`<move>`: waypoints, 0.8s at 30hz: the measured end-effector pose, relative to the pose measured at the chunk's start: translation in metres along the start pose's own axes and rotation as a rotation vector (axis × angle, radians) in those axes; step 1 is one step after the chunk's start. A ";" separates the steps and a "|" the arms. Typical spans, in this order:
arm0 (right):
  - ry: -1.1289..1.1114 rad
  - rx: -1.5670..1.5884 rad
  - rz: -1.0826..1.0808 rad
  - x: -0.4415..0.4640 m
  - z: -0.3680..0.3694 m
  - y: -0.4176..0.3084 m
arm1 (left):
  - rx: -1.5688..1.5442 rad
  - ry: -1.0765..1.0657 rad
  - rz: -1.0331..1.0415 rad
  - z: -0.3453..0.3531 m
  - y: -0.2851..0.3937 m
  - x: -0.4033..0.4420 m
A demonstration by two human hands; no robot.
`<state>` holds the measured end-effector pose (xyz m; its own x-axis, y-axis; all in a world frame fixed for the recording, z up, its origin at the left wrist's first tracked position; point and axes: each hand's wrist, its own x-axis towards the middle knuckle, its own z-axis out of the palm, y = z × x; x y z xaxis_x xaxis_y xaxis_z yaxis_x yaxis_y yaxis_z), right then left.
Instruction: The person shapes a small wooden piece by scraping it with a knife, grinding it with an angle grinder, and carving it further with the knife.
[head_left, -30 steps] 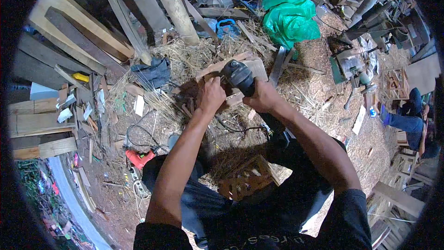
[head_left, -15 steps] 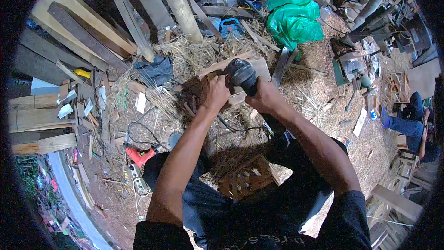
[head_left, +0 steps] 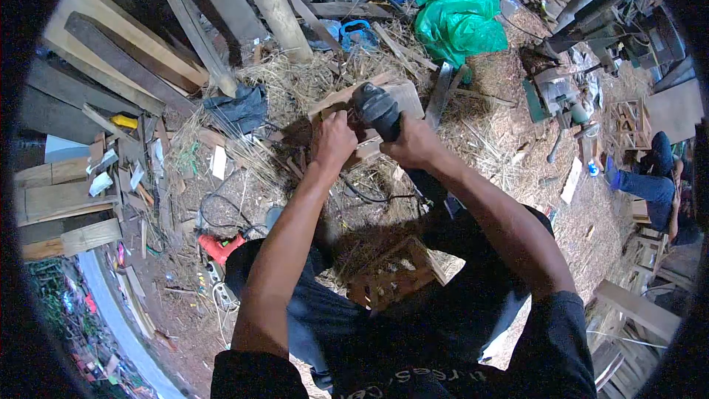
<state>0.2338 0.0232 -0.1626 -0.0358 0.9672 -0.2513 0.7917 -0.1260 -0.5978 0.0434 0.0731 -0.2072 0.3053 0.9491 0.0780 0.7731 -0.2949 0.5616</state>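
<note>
Black power tool, just one: right hand grips it, fingers wrapped; left hand curls its fingers; two forearms converge.

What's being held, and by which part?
The right hand holds the power tool by its rear end. Whether the left hand holds anything can't be told.

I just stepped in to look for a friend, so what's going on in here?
Someone is bent over some wood, their right hand around a dark power tool held over it. Their left hand is up close to the tool's head; its exact grip is hidden. Whether the tool is running, I can't tell. A red drill lies to their left, and another person is off to the right.
</note>
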 end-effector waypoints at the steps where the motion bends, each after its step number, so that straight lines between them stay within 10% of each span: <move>1: 0.000 -0.008 0.003 -0.001 0.003 0.002 | 0.025 0.026 0.011 -0.001 -0.001 0.000; 7: 0.031 0.017 0.093 0.001 -0.030 -0.003 | -0.027 0.137 -0.143 -0.037 -0.004 0.010; 24: 0.222 0.239 0.109 -0.026 -0.090 -0.033 | -0.146 0.745 0.267 -0.216 0.108 -0.065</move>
<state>0.2633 0.0224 -0.0683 0.1959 0.9663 -0.1673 0.6171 -0.2540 -0.7447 -0.0132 0.0031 0.0267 -0.0207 0.6884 0.7251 0.6303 -0.5540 0.5440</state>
